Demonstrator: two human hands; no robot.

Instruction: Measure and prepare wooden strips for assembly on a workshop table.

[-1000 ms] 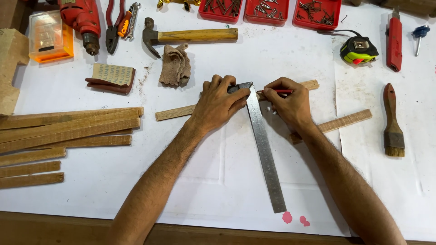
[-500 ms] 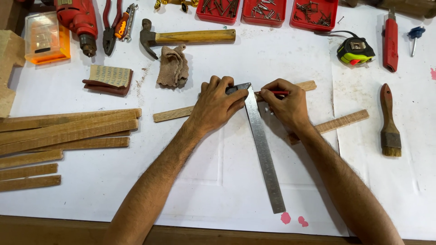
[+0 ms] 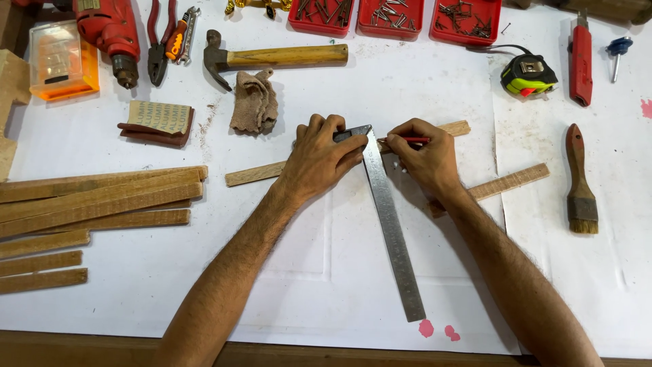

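Observation:
A thin wooden strip (image 3: 252, 174) lies across the white paper, running from lower left to upper right. My left hand (image 3: 320, 156) presses the dark stock of a metal try square onto it; the steel blade (image 3: 392, 228) points toward me. My right hand (image 3: 422, 156) holds a red pencil (image 3: 411, 140) with its tip at the blade's edge on the strip. A second short wooden strip (image 3: 511, 182) lies to the right, partly under my right forearm.
Several wooden slats (image 3: 95, 198) are stacked at the left. At the back lie a hammer (image 3: 272, 58), rag (image 3: 255, 103), sandpaper block (image 3: 157, 121), red drill (image 3: 109, 34), pliers (image 3: 157, 47), red nail trays (image 3: 394, 15) and an orange box (image 3: 62, 61). To the right are a tape measure (image 3: 528, 75), red knife (image 3: 581, 60) and brush (image 3: 581, 183).
The view has shifted slightly; both hands stay on the square and strip with barely any movement.

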